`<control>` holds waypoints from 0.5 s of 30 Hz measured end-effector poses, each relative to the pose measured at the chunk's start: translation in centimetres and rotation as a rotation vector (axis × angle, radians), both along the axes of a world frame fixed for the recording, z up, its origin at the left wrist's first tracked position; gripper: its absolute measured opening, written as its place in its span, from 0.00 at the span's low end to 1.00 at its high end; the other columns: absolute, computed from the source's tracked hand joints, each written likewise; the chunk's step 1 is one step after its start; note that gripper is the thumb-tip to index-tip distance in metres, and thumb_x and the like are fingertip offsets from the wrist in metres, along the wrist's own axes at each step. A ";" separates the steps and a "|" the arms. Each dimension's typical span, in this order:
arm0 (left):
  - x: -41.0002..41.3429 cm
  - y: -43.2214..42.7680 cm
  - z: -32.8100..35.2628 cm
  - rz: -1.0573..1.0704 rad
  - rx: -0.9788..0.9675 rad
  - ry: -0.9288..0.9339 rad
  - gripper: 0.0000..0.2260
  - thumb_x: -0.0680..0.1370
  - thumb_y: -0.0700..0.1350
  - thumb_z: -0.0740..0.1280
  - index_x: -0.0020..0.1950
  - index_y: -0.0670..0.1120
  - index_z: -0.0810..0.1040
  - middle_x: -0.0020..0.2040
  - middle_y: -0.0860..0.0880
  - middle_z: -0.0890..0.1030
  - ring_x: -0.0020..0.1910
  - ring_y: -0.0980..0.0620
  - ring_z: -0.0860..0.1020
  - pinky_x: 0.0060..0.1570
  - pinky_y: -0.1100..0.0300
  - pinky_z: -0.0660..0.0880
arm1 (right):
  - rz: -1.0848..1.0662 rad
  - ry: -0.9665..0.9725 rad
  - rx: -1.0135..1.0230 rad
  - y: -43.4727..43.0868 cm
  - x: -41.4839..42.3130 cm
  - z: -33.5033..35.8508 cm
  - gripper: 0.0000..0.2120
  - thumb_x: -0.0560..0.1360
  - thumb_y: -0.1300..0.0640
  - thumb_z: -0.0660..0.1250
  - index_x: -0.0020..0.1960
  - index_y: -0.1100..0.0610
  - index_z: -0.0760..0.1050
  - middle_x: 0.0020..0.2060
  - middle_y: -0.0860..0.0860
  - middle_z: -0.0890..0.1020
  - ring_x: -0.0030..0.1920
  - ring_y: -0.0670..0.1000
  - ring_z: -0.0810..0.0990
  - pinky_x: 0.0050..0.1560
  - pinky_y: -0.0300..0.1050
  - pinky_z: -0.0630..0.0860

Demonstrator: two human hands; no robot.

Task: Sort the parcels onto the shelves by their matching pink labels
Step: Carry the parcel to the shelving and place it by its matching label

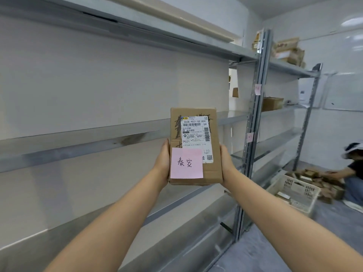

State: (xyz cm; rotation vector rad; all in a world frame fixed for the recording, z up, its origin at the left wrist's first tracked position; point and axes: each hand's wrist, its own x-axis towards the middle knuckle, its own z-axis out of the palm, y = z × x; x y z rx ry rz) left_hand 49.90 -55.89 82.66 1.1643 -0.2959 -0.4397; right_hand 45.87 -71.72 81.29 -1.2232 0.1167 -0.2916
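I hold a small brown cardboard parcel upright in front of me, at about the middle shelf's height. It carries a white shipping label and a pink sticky note with handwritten characters at its lower left. My left hand grips its left edge and my right hand grips its right edge. Grey metal shelves run along the wall on my left. Small pink labels are stuck on the shelving upright to the right of the parcel.
A second shelf unit further right holds a few cardboard parcels. On the floor at the right stands a white plastic crate beside a pile of parcels. A person crouches there.
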 end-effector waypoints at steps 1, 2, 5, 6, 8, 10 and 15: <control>0.0 -0.6 0.2 -0.032 -0.002 -0.012 0.24 0.82 0.58 0.46 0.47 0.49 0.79 0.33 0.50 0.86 0.31 0.51 0.84 0.30 0.64 0.78 | -0.028 -0.020 0.009 -0.3 -0.2 0.1 0.20 0.79 0.47 0.51 0.39 0.53 0.77 0.28 0.49 0.83 0.27 0.48 0.80 0.30 0.39 0.74; 0.1 -1.1 0.4 -0.057 -0.010 -0.031 0.24 0.82 0.57 0.46 0.46 0.49 0.79 0.32 0.50 0.86 0.29 0.52 0.84 0.27 0.65 0.78 | -0.046 -0.032 0.010 -0.8 -0.4 0.2 0.19 0.78 0.47 0.52 0.38 0.53 0.77 0.30 0.49 0.83 0.27 0.48 0.80 0.30 0.40 0.74; 0.8 -2.8 0.7 -0.117 -0.027 -0.046 0.23 0.81 0.57 0.48 0.46 0.49 0.79 0.33 0.49 0.86 0.29 0.51 0.84 0.27 0.64 0.79 | -0.136 -0.021 0.004 -2.5 -1.1 0.3 0.19 0.78 0.48 0.54 0.35 0.53 0.76 0.29 0.49 0.82 0.26 0.48 0.79 0.29 0.39 0.73; 0.8 -3.4 0.8 -0.129 -0.034 -0.045 0.23 0.81 0.58 0.48 0.47 0.49 0.80 0.36 0.48 0.86 0.31 0.51 0.84 0.30 0.62 0.79 | -0.182 -0.016 -0.001 -3.1 -1.5 0.5 0.19 0.78 0.50 0.53 0.33 0.53 0.75 0.26 0.48 0.81 0.24 0.47 0.78 0.27 0.37 0.72; 1.4 -4.9 0.5 -0.149 -0.040 -0.011 0.25 0.81 0.60 0.47 0.49 0.50 0.80 0.43 0.47 0.86 0.34 0.49 0.85 0.35 0.59 0.79 | -0.225 -0.019 -0.039 -4.3 -2.2 0.3 0.20 0.78 0.51 0.52 0.31 0.53 0.74 0.23 0.46 0.80 0.22 0.46 0.78 0.25 0.36 0.72; 1.6 -6.5 -0.1 -0.184 -0.052 0.033 0.26 0.81 0.61 0.45 0.50 0.50 0.80 0.43 0.47 0.87 0.34 0.48 0.85 0.36 0.58 0.79 | -0.261 -0.015 -0.063 -5.1 -3.2 0.2 0.21 0.78 0.50 0.53 0.31 0.52 0.75 0.25 0.47 0.81 0.24 0.46 0.79 0.27 0.36 0.73; 0.7 -10.8 -1.5 -0.340 -0.076 0.045 0.26 0.81 0.59 0.45 0.46 0.48 0.78 0.32 0.47 0.85 0.27 0.49 0.84 0.23 0.62 0.78 | -0.329 0.017 -0.095 -7.7 -5.8 -0.7 0.19 0.79 0.48 0.53 0.40 0.52 0.78 0.32 0.48 0.83 0.29 0.47 0.81 0.30 0.37 0.76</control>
